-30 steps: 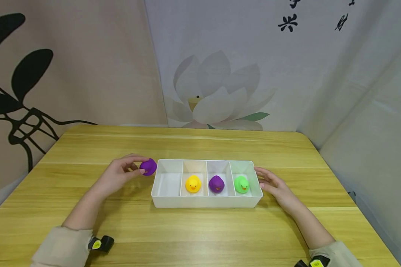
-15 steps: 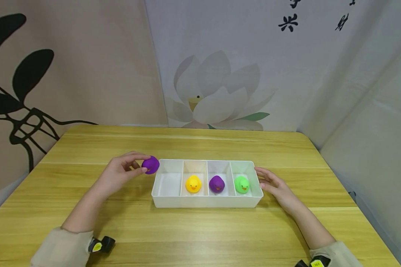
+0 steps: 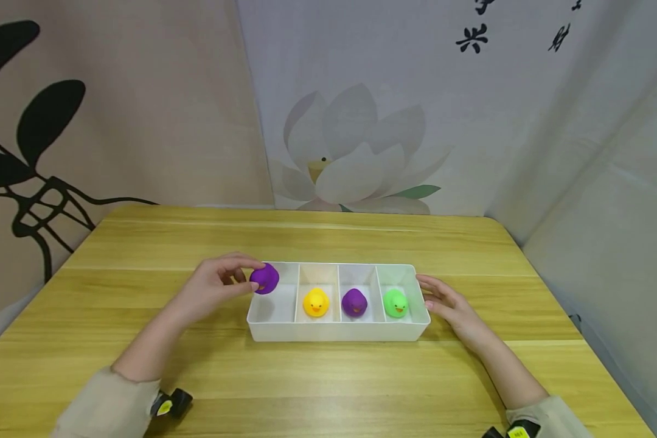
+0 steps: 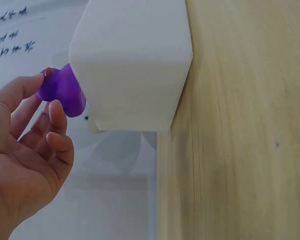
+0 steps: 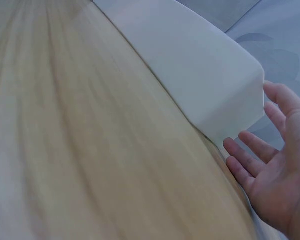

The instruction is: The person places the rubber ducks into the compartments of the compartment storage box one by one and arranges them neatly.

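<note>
Between thumb and fingers my left hand (image 3: 219, 283) pinches a purple rubber duck (image 3: 267, 278) by its head, above the leftmost compartment of a white divided box (image 3: 334, 331). The left wrist view has this purple duck (image 4: 69, 92) beside the upper edge of the box's end wall. A yellow rubber duck (image 3: 316, 303), a second purple rubber duck (image 3: 354, 303) and a green rubber duck (image 3: 396, 303) sit one each in the other compartments. My right hand (image 3: 454, 310) rests its fingers against the box's right end, fingers relaxed; the right wrist view shows this contact at the corner.
The wooden table (image 3: 328, 389) extends around the box on all sides. Behind it hangs a pale curtain (image 3: 372, 121) with a lotus print. Each wrist wears a small black camera (image 3: 180, 403) on a band.
My left hand has moved right, carrying the purple duck from outside the box's left end to over the leftmost compartment. The right hand, box and other ducks stay in place.
</note>
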Demonstrator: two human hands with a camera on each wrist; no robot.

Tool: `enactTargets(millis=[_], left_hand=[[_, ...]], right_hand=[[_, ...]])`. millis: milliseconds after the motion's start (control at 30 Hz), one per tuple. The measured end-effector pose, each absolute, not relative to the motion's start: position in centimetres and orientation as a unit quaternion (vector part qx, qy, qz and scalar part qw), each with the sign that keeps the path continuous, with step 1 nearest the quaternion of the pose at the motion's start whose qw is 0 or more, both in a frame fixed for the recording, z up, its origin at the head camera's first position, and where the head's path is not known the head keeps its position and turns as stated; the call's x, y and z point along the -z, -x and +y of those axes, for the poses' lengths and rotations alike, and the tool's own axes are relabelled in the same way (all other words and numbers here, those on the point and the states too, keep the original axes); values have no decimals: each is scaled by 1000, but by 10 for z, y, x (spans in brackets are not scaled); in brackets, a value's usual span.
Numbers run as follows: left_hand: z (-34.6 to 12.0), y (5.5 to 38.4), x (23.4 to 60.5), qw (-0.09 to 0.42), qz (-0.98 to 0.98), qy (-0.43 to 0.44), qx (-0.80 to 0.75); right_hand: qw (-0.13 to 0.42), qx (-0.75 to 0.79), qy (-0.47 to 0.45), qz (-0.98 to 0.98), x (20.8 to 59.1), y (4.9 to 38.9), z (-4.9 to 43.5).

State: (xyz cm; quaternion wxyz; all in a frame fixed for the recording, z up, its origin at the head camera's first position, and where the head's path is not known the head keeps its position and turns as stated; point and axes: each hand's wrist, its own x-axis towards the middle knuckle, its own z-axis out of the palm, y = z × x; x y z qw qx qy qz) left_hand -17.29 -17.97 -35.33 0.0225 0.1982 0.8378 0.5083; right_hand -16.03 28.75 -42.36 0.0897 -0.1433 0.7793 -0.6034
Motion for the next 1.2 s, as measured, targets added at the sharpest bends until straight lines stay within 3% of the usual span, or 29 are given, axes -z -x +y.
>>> enactTargets(millis=[500,1200], left_hand=[[-165,182,357,82,836,-226,-493],[-160,194,376,114,855,-239,-445]], right_hand=[[91,609,147,774,426,162,288],[88,610,150,773,425,161,287]])
